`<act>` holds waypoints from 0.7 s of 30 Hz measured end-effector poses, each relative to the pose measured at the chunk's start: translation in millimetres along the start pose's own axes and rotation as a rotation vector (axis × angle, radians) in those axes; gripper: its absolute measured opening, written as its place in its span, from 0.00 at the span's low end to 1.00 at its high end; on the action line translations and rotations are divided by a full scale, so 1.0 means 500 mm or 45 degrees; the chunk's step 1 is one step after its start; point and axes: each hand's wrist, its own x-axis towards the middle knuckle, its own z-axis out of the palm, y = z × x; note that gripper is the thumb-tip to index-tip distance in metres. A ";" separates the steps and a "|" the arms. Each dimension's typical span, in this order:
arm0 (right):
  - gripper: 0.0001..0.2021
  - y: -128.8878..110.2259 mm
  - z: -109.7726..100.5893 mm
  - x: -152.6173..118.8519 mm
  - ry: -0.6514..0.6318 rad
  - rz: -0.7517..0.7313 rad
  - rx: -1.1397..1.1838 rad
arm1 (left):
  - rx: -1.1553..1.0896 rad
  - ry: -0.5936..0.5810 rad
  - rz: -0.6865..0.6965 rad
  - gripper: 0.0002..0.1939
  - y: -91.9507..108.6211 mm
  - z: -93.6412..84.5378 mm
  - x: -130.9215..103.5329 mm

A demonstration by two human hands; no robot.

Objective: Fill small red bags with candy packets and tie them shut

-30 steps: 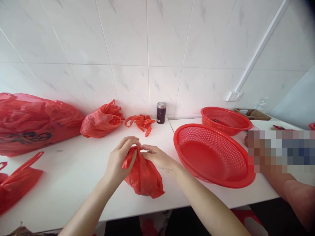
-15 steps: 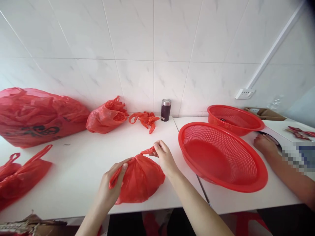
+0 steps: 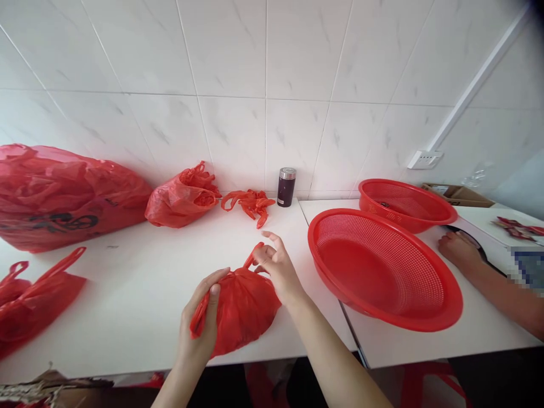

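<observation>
A filled red plastic bag rests at the front edge of the white table, gathered at its top. My left hand is closed round the bag's left side, with one looped handle between thumb and fingers. At the upper right, my right hand pinches the other handle, which stands up from the knot-like gather; its index finger is raised off the plastic. What the bag holds is hidden.
Large red basket at right, a second basket behind it. Dark tumbler and crumpled red bags by the wall; fuller red bags at left. Another person's arm lies on the table at far right.
My right hand has shifted slightly left, its fingers now spread more, and the handle in it points more upward. The bag has tilted a little under my left hand.
</observation>
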 end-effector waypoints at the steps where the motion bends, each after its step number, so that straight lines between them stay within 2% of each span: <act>1: 0.20 0.003 0.001 -0.003 -0.050 -0.038 -0.180 | -0.016 0.002 -0.048 0.19 0.007 0.003 -0.001; 4: 0.07 0.014 -0.003 -0.008 -0.148 -0.166 -0.600 | -0.031 0.008 -0.090 0.19 0.019 0.008 -0.002; 7: 0.11 0.016 -0.018 -0.007 -0.237 -0.256 -0.800 | -0.030 0.017 0.012 0.18 0.015 0.007 0.000; 11: 0.10 0.000 -0.036 -0.011 -0.432 -0.177 -0.882 | 0.039 0.019 0.155 0.16 -0.009 0.008 0.003; 13: 0.08 -0.010 -0.034 -0.016 -0.390 -0.184 -0.856 | 0.071 0.013 0.194 0.19 -0.023 0.015 0.005; 16: 0.08 -0.017 -0.022 -0.024 -0.317 -0.238 -0.736 | 0.097 0.043 0.128 0.30 -0.037 0.025 0.008; 18: 0.07 -0.015 -0.015 -0.026 -0.270 -0.278 -0.684 | 0.099 0.058 0.069 0.29 -0.040 0.025 0.010; 21: 0.06 -0.003 -0.013 -0.021 0.033 -0.322 -0.584 | 0.118 0.014 0.006 0.25 -0.040 0.014 0.014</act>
